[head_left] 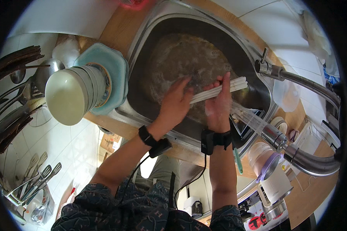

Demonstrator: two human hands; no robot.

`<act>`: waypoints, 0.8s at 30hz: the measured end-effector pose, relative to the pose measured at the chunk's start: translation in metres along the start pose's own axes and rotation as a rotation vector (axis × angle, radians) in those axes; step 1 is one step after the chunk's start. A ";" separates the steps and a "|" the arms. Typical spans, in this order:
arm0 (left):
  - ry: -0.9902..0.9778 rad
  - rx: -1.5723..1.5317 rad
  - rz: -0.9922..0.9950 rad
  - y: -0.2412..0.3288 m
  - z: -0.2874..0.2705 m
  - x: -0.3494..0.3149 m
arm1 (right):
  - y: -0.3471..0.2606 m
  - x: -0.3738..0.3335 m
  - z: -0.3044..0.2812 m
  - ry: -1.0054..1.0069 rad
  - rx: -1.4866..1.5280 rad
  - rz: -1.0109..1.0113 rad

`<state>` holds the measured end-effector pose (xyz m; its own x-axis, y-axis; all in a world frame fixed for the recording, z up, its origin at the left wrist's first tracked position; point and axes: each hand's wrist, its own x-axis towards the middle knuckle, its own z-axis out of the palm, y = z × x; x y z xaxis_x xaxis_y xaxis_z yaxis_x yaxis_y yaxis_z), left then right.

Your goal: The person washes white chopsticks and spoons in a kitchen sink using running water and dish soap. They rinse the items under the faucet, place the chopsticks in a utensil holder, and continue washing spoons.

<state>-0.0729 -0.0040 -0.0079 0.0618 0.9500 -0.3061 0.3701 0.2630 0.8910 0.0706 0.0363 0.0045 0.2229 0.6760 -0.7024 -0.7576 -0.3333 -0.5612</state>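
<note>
A bundle of several white chopsticks slants across the sink, with my right hand closed around it and the thumb pointing up. At the bundle's left end is my left hand, slightly blurred, its thumb and forefinger apart. That end lies close against the left thumb; whether they touch, I cannot tell. Below both hands, cloudy, foamy water covers the bottom of the dark sink basin. From the faucet spout, a stream of water runs toward my right wrist.
Left of the sink, stacked pale bowls lean on light-blue dishes. A second curved metal tap arches at the right rim. Ladles and spatulas hang or stand at far left. A purple-rimmed container sits right of my forearm.
</note>
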 end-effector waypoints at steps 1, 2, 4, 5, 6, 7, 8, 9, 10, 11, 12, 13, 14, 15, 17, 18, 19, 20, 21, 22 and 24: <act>-0.039 -0.049 -0.012 0.013 0.008 0.008 | -0.002 -0.004 0.003 -0.115 -0.013 0.010; -0.059 -0.106 -0.011 0.024 0.018 0.021 | -0.002 -0.011 0.005 -0.149 -0.051 -0.005; -0.093 -0.205 -0.042 0.037 0.032 0.038 | -0.006 -0.029 0.005 -0.288 0.058 0.053; -0.105 -0.244 -0.068 0.039 0.038 0.045 | -0.008 -0.039 0.002 -0.397 0.211 0.124; -0.053 -0.315 -0.045 0.040 0.044 0.045 | -0.009 -0.045 -0.001 -0.581 0.374 0.196; -0.103 -0.171 -0.020 0.039 0.050 0.043 | -0.010 -0.052 -0.006 -0.653 0.413 0.233; -0.089 -0.061 0.056 0.038 0.057 0.036 | -0.010 -0.051 -0.009 -0.446 0.288 0.165; -0.128 0.086 0.076 0.037 0.062 0.030 | -0.009 -0.050 -0.014 -0.311 0.175 0.098; -0.097 0.047 0.138 0.035 0.066 0.027 | -0.008 -0.050 -0.020 -0.197 0.013 -0.004; -0.127 0.040 0.136 0.034 0.070 0.023 | -0.006 -0.049 -0.026 -0.181 -0.270 -0.060; -0.188 0.067 0.140 0.034 0.072 0.021 | -0.004 -0.051 -0.033 -0.238 -0.120 -0.033; -0.136 -0.019 0.122 0.033 0.072 0.021 | -0.001 -0.052 -0.039 -0.282 0.045 -0.002; -0.156 -0.023 0.105 0.034 0.073 0.019 | 0.000 -0.051 -0.044 -0.361 0.231 0.052; -0.156 -0.045 0.104 0.035 0.073 0.020 | 0.000 -0.051 -0.050 -0.333 0.339 0.176; -0.151 -0.056 0.143 0.037 0.073 0.018 | -0.001 -0.050 -0.057 -0.544 0.325 0.199; -0.136 -0.040 0.204 0.037 0.074 0.018 | 0.000 -0.049 -0.057 -0.772 0.423 0.208; -0.183 0.023 0.229 0.038 0.075 0.016 | -0.001 -0.048 -0.058 -0.577 0.286 0.156; -0.154 -0.041 0.212 0.035 0.076 0.017 | -0.001 -0.049 -0.057 -0.439 0.220 0.102; -0.165 -0.062 0.176 0.035 0.079 0.016 | -0.001 -0.047 -0.054 -0.281 0.177 0.072; -0.139 -0.098 0.159 0.032 0.080 0.016 | -0.002 -0.049 -0.052 -0.090 0.162 0.091; -0.218 -0.057 0.081 0.029 0.086 0.015 | -0.006 -0.051 -0.046 0.092 0.154 0.202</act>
<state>0.0181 0.0034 -0.0152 0.2906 0.9111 -0.2922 0.3032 0.2020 0.9313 0.0918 -0.0264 0.0231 0.1073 0.5409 -0.8342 -0.8754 -0.3464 -0.3372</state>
